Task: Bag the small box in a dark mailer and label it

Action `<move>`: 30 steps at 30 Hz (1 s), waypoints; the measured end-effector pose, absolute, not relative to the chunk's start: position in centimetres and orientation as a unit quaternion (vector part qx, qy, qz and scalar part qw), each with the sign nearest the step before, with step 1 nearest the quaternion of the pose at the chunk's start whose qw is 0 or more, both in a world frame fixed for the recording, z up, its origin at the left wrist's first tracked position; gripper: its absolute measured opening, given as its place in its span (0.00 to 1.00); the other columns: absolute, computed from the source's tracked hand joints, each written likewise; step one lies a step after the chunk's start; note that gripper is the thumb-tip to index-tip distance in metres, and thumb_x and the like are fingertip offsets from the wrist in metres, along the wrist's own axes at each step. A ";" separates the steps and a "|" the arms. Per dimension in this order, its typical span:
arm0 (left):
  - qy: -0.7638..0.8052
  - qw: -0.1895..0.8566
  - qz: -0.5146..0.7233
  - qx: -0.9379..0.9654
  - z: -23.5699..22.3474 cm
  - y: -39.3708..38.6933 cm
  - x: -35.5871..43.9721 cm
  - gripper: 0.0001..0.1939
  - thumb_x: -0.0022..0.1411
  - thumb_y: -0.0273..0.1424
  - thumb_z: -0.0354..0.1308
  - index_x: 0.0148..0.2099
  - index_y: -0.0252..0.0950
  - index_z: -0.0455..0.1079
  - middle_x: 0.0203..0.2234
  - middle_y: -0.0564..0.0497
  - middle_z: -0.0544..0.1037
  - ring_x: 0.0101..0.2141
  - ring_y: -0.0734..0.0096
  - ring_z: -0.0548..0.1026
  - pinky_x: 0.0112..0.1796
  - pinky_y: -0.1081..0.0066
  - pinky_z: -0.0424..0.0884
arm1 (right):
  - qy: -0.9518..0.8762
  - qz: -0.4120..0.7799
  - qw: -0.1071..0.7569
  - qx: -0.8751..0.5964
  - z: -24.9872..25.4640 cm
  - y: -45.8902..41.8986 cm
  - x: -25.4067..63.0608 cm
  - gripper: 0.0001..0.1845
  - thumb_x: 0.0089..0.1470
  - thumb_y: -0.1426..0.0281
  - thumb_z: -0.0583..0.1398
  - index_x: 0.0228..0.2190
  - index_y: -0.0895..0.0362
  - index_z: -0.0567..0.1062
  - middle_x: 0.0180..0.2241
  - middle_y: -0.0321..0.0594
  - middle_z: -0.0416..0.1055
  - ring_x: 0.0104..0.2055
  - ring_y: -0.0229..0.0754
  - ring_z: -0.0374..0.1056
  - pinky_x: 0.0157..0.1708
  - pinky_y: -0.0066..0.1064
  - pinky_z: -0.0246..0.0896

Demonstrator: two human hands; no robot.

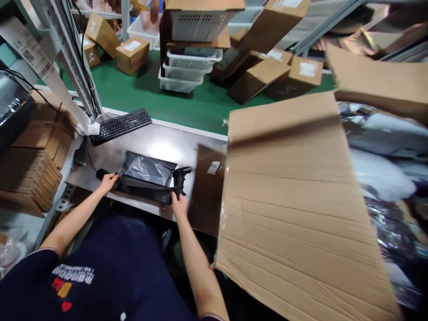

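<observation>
Label strip [42,64] hanging far left: barcode visible, lettering too small to read. Keyboard [123,126] set at back of bench [167,140], apparently out of hands' way. Left hand [109,180]: grip closed, pinching left end of black plastic bag [149,169]. Bag lies along bench's front edge, between hands. Right hand [179,205]: grip closed on bag's near right corner; two-ended hold probably keeps edge taut. Black handheld device [180,177] just beside. White slip [214,167] farther right, unreadable. Large cardboard panel [287,209] beyond.

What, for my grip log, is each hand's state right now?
Left hand: closed, holding the left end of the black bag.
Right hand: closed, holding the right end of the black bag.
</observation>
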State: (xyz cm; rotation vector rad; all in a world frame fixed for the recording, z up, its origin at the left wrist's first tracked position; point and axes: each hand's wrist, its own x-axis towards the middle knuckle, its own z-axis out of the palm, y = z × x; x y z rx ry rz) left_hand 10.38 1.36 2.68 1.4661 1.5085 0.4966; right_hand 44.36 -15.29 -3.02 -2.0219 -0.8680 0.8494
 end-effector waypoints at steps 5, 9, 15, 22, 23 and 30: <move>0.669 0.374 0.240 0.596 1.8 2.6 14.3 0.20 0.77 0.38 0.51 0.31 0.39 0.69 0.26 0.50 0.73 0.35 0.63 0.73 0.39 0.67 0.62 | -0.308 0.283 0.359 -0.834 -2.1 -10.5 43.9 0.36 0.68 0.51 0.45 0.52 0.65 0.79 0.48 0.57 0.81 0.50 0.55 0.74 0.52 0.41 0.68; 0.686 0.365 0.213 0.592 1.7 3.8 15.4 0.19 0.76 0.39 0.53 0.31 0.41 0.70 0.28 0.46 0.76 0.38 0.56 0.76 0.40 0.65 0.62 | -0.291 0.291 0.280 -0.868 -1.4 -8.9 44.6 0.33 0.69 0.52 0.48 0.51 0.64 0.81 0.48 0.63 0.81 0.49 0.59 0.75 0.51 0.44 0.67; 0.687 0.416 0.197 0.563 1.1 6.2 16.0 0.22 0.71 0.37 0.56 0.22 0.42 0.63 0.22 0.47 0.73 0.36 0.54 0.76 0.39 0.63 0.64 | -0.269 0.311 0.204 -0.889 -1.3 -7.6 45.5 0.30 0.70 0.51 0.51 0.46 0.61 0.84 0.44 0.62 0.80 0.47 0.59 0.76 0.49 0.47 0.69; 0.640 0.556 0.207 0.488 0.4 7.6 15.6 0.17 0.54 0.44 0.70 0.30 0.38 0.71 0.22 0.52 0.76 0.29 0.61 0.78 0.33 0.66 0.72 | -0.268 0.309 0.184 -0.894 -1.2 -7.5 45.5 0.31 0.70 0.48 0.51 0.43 0.60 0.82 0.43 0.58 0.80 0.47 0.59 0.75 0.47 0.47 0.67; 0.634 0.572 0.208 0.477 0.3 8.0 15.6 0.18 0.53 0.46 0.71 0.32 0.38 0.72 0.24 0.51 0.78 0.29 0.61 0.79 0.33 0.65 0.74 | -0.270 0.306 0.185 -0.894 -1.2 -7.6 45.6 0.32 0.70 0.47 0.51 0.43 0.60 0.82 0.43 0.57 0.80 0.46 0.58 0.75 0.46 0.46 0.67; 0.670 0.521 0.241 0.471 -1.4 9.9 16.4 0.16 0.58 0.45 0.66 0.33 0.38 0.71 0.27 0.47 0.80 0.33 0.58 0.81 0.38 0.63 0.77 | -0.290 0.282 0.154 -0.902 -1.8 -7.5 45.6 0.33 0.73 0.51 0.44 0.38 0.57 0.81 0.39 0.54 0.81 0.40 0.53 0.74 0.40 0.41 0.66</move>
